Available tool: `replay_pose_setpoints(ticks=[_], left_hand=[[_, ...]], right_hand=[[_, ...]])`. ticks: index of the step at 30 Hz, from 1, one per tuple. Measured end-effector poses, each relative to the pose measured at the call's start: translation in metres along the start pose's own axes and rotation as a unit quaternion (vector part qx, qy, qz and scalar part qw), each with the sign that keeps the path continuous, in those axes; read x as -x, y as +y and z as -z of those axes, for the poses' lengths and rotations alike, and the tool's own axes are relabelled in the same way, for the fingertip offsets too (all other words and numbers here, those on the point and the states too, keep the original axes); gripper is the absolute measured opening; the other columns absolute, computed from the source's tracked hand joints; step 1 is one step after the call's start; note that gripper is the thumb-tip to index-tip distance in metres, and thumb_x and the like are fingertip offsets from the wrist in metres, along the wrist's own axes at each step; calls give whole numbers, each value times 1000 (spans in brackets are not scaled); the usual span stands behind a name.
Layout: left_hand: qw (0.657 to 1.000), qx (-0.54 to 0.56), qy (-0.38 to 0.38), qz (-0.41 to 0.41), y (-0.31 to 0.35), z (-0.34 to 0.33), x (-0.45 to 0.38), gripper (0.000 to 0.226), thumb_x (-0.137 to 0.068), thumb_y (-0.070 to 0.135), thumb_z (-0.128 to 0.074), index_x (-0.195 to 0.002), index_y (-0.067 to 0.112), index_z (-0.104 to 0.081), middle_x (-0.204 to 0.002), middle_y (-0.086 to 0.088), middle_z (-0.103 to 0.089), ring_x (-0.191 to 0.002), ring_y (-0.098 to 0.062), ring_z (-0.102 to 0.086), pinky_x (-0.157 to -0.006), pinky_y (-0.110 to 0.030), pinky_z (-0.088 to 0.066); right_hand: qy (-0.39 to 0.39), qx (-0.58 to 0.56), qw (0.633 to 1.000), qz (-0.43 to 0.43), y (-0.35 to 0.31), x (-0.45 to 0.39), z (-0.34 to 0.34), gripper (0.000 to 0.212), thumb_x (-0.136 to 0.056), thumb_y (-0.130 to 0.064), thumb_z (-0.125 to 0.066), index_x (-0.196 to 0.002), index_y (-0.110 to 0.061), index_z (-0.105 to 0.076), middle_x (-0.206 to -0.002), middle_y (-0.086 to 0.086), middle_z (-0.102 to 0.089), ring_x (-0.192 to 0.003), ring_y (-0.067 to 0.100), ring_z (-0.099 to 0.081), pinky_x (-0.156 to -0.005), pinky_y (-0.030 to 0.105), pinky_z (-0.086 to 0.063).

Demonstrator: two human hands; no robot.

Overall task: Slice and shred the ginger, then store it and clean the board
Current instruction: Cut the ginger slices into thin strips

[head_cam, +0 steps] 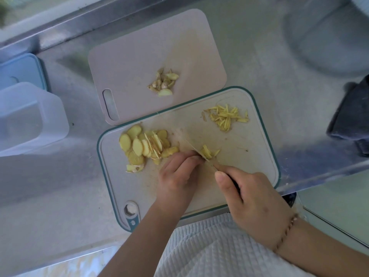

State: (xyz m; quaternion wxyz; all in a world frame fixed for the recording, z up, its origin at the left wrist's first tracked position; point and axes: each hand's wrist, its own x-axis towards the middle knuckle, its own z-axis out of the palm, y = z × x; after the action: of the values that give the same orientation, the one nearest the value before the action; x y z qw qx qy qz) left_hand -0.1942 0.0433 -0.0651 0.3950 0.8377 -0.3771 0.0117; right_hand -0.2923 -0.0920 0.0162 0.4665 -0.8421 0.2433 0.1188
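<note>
Underhand, oval ginger slices (pixel 146 145) (thin, pale-yellow)

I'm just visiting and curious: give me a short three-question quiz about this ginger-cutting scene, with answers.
1. True or false: the right hand grips the knife.
2. Where does the pile of thin yellow ginger shreds lie? A) on the teal-rimmed cutting board, far right corner B) on the plain pinkish cutting board C) in the clear plastic container
3. What lies on the pinkish board?

Key: 1 true. 2 A. 3 A small heap of knobbly ginger trimmings.
</note>
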Motion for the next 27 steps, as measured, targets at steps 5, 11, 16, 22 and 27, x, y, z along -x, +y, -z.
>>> replay_pose_setpoints(ticks=[5, 11, 16, 22, 27], left_hand=[[1000, -9, -3, -13, -2, 0, 1, 21, -85, -10, -57, -79, -1, -75, -90, -8, -73, -79, -17, -62, -69, -23, -50], [999, -27, -11, -23, -2, 1, 1, 27, -81, -12, -50, -77, -1, -74, -88, -9, -72, -78, -16, -59, -79, -11, -39], [999, -11, 6, -44, -4, -3, 7, 19, -77, -18, -67, -77, 0, -74, -92, -7, -69, -77, -18, -61, -81, -13, -42], [999, 31, 6, -6, -4, -1, 4, 25, -73, -22, -69, -70, 3, -65, -84, -8, -66, -75, -16, -60, -70, -17, -47], [998, 46, 38, 25, -6, 7, 7, 31, -82, -2, -77, -71, 13, -52, -78, -5, -61, -68, -14, -55, -58, -22, -45]], right_hand=[[-9, -18, 1000, -6, -1, 9, 5, 52, -92, -55, -26, -104, -24, -66, -54, -12, -52, -45, 13, -50, -41, 18, -34], [-9, 1, 1000, 0, 3, 8, -4, 59, -95, -59, -19, -106, -24, -65, -49, -11, -49, -46, 12, -50, -43, 23, -37], [-8, 84, 996, -1, 1, -8, -13, 70, -89, -63, -7, -121, -28, -58, -51, -11, -44, -48, 9, -43, -51, 34, -44], [67, -5, 997, 33, -5, -23, -3, 36, -97, -55, -29, -70, -41, -48, -47, -15, -48, -45, 4, -49, -46, 11, -32], [26, -119, 992, -14, 24, 18, 23, 43, -88, -66, -33, -67, -32, -48, -47, -5, -33, -43, 6, -29, -42, 23, -27]])
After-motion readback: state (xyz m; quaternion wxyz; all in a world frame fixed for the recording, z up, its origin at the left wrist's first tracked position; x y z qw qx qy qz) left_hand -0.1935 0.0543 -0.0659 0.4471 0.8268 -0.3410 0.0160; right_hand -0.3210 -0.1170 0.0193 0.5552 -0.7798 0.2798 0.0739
